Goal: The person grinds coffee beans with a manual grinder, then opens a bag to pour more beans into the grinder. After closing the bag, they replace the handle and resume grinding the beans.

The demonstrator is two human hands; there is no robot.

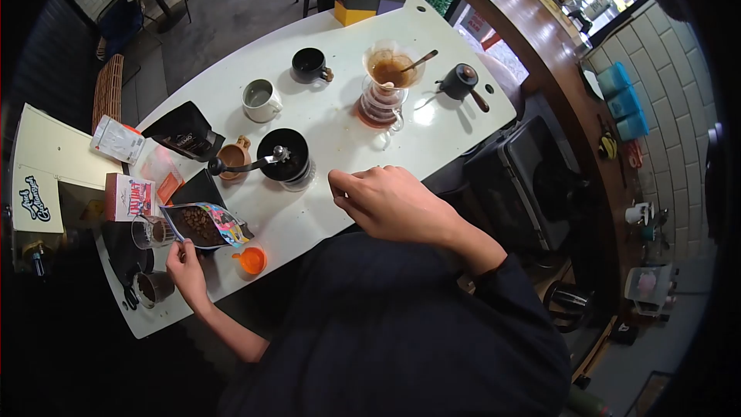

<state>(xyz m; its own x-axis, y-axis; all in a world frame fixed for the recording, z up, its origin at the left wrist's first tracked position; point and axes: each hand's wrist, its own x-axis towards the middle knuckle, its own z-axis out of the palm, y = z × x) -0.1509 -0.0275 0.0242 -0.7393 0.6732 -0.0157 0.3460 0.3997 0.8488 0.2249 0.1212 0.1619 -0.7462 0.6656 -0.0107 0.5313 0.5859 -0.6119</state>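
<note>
Dark sleeves of the person's top are filling the near edge of the head view, and both forearms are reaching out from it over the white table [432, 150].

To the near left, the left hand [185, 262] is pinching the lower corner of an open coffee bean bag [202, 224] between thumb and fingertips, tilting its mouth upward so the brown beans inside are showing and not spilling. Just right of that hand an orange cap [252, 259] is lying on the table, and just left of the bag a glass [148, 232] is standing, with a small cup [153, 288] nearer the edge.

Further right, the right hand [386, 201] is hovering above the table with its fingers curled loosely downward and close together, holding nothing that can be made out. It is sitting just beside a black hand grinder [284, 158], whose crank handle is pointing left toward a small brown cup [233, 158].

At the far side, a glass dripper and carafe [384, 93] is standing with a spoon resting in it. Right of it a black kettle [461, 83] is waiting, and left of it a black mug [310, 65] and a white mug [260, 100] are sitting well apart from the hands. A black bag [184, 131] is lying at the far left.
</note>
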